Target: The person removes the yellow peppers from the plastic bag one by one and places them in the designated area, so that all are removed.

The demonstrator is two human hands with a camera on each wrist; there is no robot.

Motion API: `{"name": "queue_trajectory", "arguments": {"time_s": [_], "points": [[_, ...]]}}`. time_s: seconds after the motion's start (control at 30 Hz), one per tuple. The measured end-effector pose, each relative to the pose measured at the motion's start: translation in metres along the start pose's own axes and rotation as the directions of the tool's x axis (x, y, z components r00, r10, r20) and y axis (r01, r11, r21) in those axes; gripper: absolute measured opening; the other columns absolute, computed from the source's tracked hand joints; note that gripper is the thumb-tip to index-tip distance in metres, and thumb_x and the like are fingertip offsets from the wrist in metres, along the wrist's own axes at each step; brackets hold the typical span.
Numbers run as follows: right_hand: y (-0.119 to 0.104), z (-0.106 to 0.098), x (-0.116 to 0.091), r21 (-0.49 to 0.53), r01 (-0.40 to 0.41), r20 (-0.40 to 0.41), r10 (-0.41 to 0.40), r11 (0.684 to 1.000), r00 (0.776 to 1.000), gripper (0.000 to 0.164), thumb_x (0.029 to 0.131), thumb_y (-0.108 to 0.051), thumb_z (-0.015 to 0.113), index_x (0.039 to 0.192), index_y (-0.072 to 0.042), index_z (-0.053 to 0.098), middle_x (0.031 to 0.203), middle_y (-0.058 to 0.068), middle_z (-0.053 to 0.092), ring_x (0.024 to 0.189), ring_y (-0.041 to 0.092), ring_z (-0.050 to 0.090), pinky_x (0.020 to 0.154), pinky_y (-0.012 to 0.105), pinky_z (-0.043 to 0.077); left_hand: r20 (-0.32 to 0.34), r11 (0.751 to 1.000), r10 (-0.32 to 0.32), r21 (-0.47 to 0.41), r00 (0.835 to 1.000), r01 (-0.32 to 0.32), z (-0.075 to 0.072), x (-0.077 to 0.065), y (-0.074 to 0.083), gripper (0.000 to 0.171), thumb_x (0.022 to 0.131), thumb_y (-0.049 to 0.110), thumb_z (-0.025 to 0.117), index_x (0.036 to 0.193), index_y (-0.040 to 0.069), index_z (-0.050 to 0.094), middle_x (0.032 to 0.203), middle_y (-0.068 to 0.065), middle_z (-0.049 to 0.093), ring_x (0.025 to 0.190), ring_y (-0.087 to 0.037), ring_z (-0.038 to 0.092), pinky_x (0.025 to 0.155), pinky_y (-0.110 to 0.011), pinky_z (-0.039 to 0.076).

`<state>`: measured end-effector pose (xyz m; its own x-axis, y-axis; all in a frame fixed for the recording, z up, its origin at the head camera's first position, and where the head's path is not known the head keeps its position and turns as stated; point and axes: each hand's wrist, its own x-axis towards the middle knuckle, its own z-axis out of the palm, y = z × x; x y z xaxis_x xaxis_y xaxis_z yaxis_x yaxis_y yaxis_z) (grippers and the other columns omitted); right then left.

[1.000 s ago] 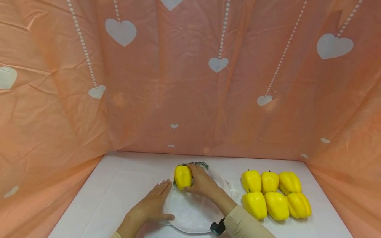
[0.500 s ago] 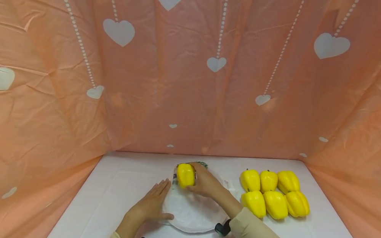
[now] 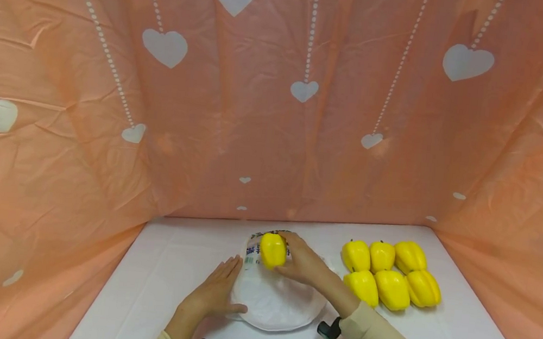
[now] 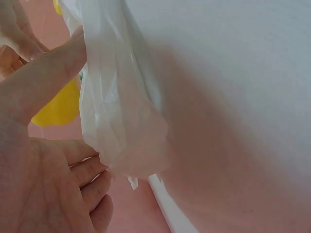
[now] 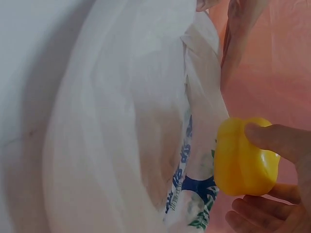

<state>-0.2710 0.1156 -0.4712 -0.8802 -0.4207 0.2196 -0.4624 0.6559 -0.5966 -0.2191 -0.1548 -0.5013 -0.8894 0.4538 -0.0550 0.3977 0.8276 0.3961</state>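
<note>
A yellow bell pepper (image 3: 273,251) is gripped between the thumb and fingers of my right hand (image 3: 300,259), above the far part of a white plastic bag (image 3: 278,304). The bag has blue and green print, seen in the right wrist view beside the pepper (image 5: 245,158). At the bag's left side, my left hand (image 3: 214,293) touches it with straight fingers and an outstretched thumb. In the left wrist view the thumb and fingertips of that hand (image 4: 53,179) meet the bag's edge (image 4: 116,111). What lies inside the bag is hidden.
Several yellow bell peppers (image 3: 391,290) lie in two rows to the right of the bag. All of this is on a white table (image 3: 165,257). An orange curtain (image 3: 235,133) with white hearts encloses the back and sides.
My right hand has carried the pepper a little to the right, uncovering print on the bag at its far left. The left hand stays in place. The head view has shifted slightly.
</note>
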Motion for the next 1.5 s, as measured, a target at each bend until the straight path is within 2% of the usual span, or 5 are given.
{"name": "queue_trajectory", "arguments": {"time_s": [0.1,0.43,0.87,1.23,1.5], "points": [[0.0,-0.005,-0.004,0.0,-0.027,0.001,0.027,1.0,1.0,0.087,0.085,-0.023,0.092,0.156,0.0,0.047,0.149,0.02,0.058,0.134,0.037,0.059,0.116,0.059,0.05,-0.002,1.0,-0.005,-0.002,1.0,0.005,0.0,0.0,0.001,0.118,0.083,0.044,0.093,0.165,-0.01,0.027,0.175,-0.028,0.021,0.163,-0.042,0.022,0.135,-0.055,0.017],[0.006,-0.019,-0.024,-0.007,-0.056,0.002,0.056,0.998,0.998,0.091,0.087,-0.025,0.092,0.16,-0.004,0.044,0.159,0.018,0.052,0.143,0.037,0.054,0.119,0.059,0.047,-0.004,1.0,-0.014,-0.007,1.0,0.014,0.0,0.0,0.001,0.118,0.083,0.045,0.092,0.165,-0.01,0.026,0.175,-0.027,0.021,0.163,-0.041,0.021,0.135,-0.054,0.017],[0.011,-0.037,-0.053,-0.086,-0.09,-0.027,0.088,0.992,0.996,0.087,0.086,-0.028,0.092,0.158,-0.007,0.048,0.156,0.014,0.056,0.142,0.035,0.055,0.117,0.057,0.05,-0.009,1.0,-0.017,-0.009,1.0,0.017,0.001,0.002,0.0,0.119,0.083,0.045,0.092,0.165,-0.011,0.026,0.175,-0.027,0.022,0.163,-0.041,0.02,0.135,-0.054,0.017],[0.024,-0.055,-0.081,-0.104,-0.027,-0.059,0.021,0.994,0.998,0.088,0.085,-0.03,0.094,0.156,-0.005,0.049,0.151,0.014,0.059,0.137,0.035,0.058,0.115,0.057,0.052,-0.011,1.0,-0.021,-0.002,1.0,0.021,0.001,0.001,0.0,0.117,0.084,0.044,0.091,0.165,-0.011,0.026,0.175,-0.027,0.021,0.163,-0.041,0.02,0.135,-0.054,0.016],[0.03,-0.069,-0.099,-0.115,-0.046,-0.06,0.04,0.992,0.997,0.088,0.086,-0.035,0.092,0.157,-0.006,0.048,0.154,0.017,0.056,0.142,0.042,0.053,0.115,0.063,0.049,-0.01,1.0,-0.029,-0.006,1.0,0.029,0.001,0.0,-0.003,0.116,0.085,0.044,0.09,0.165,-0.01,0.025,0.175,-0.026,0.021,0.164,-0.04,0.019,0.135,-0.054,0.016]]}}
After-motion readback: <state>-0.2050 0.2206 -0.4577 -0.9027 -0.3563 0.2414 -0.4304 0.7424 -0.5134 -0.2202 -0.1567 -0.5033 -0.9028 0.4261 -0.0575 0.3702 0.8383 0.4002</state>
